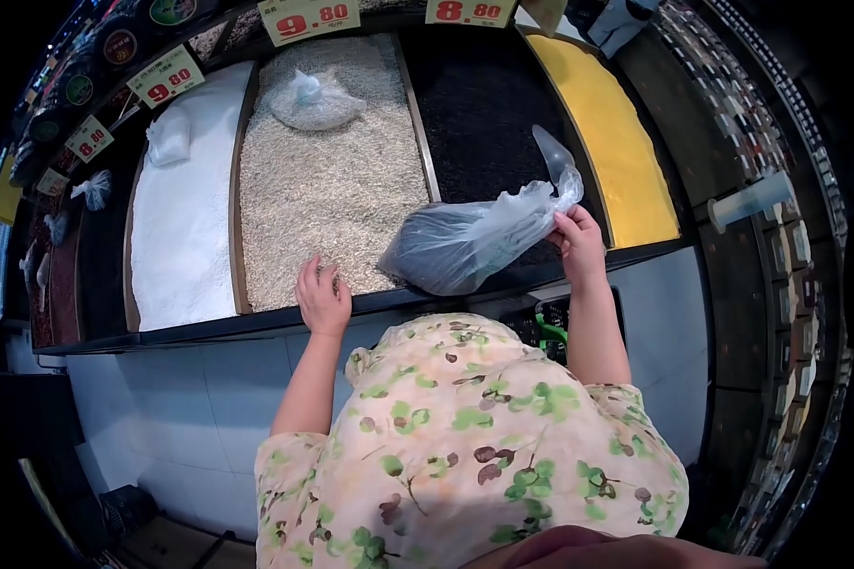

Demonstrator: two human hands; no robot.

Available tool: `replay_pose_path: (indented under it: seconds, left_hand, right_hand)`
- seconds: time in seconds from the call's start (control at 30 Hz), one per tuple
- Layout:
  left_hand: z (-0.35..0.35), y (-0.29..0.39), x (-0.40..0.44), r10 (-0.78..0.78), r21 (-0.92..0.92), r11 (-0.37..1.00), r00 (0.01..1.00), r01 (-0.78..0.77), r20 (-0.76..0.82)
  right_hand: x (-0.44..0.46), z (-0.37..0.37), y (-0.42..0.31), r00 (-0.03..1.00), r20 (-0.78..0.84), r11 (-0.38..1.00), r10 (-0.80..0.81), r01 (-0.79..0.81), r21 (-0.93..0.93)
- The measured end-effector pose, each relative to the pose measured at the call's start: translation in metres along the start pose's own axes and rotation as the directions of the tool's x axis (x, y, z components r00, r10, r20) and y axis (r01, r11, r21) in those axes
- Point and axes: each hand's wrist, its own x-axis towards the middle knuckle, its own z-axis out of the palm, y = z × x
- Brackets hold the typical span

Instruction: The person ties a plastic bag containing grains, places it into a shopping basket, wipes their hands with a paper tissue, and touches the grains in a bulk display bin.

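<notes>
My right hand [579,237] is closed on the gathered top of a clear plastic bag [460,245] with dark contents. The bag lies across the front of the black grain bin [484,114] and the edge of the speckled grain bin [332,190]. Behind its knotted-looking neck a clear scoop [553,152] rests on the black grain. At the front of the speckled grain, my left hand [324,296] touches the surface with bent fingers, some grains showing by the fingertips.
A tied bag [315,102] lies on the speckled grain. White [185,228] and yellow [607,123] grain bins flank these, with dividers between. Price signs [308,19] stand behind. A clear cylinder [751,202] juts out at right.
</notes>
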Motion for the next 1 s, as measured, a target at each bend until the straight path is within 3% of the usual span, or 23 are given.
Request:
replay_pose_path:
  seconds: [0.2,0.33,0.4,0.47,0.57,0.6,0.63,0.7,0.8,0.93,1.0]
  left_hand:
    - [0.000,-0.001,0.000,0.019,-0.002,1.000,1.000,-0.019,-0.010]
    - [0.000,-0.001,0.000,0.027,-0.001,1.000,1.000,-0.027,-0.011]
    - [0.001,-0.002,0.000,0.038,-0.004,0.999,0.999,-0.038,-0.014]
    - [0.002,-0.003,0.000,0.045,-0.004,0.999,0.999,-0.045,-0.012]
    - [-0.001,-0.002,0.001,0.051,-0.003,0.999,0.999,-0.051,-0.011]
    - [-0.002,0.000,0.001,0.051,-0.001,0.999,0.999,-0.051,-0.013]
    - [-0.002,0.000,0.001,0.051,-0.006,0.999,0.999,-0.051,-0.014]
    - [-0.001,-0.001,0.002,0.046,-0.013,0.999,0.999,-0.046,-0.023]
    - [-0.002,-0.003,0.001,0.050,-0.027,0.998,0.998,-0.051,-0.042]
    - [-0.003,-0.003,0.001,0.042,-0.031,0.999,0.999,-0.042,-0.024]
    - [-0.002,-0.004,0.001,0.043,-0.040,0.998,0.999,-0.044,-0.028]
  right_hand:
    - [-0.014,-0.008,-0.013,0.976,-0.041,0.960,-0.212,0.200,-0.194]
    - [-0.021,-0.008,-0.019,0.935,-0.117,0.844,-0.334,0.241,-0.479]
    - [-0.038,0.014,-0.034,0.782,-0.083,0.588,-0.618,0.390,-0.709]
    - [-0.057,0.037,-0.056,0.613,0.083,0.300,-0.786,0.495,-0.815]
    - [-0.066,0.060,-0.068,0.492,0.407,0.062,-0.770,0.692,-0.719]
    - [-0.063,0.067,-0.068,0.529,0.458,0.046,-0.715,0.689,-0.723]
    - [-0.064,0.078,-0.070,0.626,0.437,0.071,-0.645,0.619,-0.782]
    - [-0.054,0.085,-0.058,0.725,0.368,0.135,-0.583,0.532,-0.836]
    - [-0.044,0.074,-0.039,0.811,0.351,0.044,-0.468,0.418,-0.907]
    - [-0.044,0.074,-0.039,0.796,0.226,0.367,-0.561,0.484,-0.795]
    - [-0.045,0.068,-0.042,0.897,0.126,0.662,-0.424,0.401,-0.633]
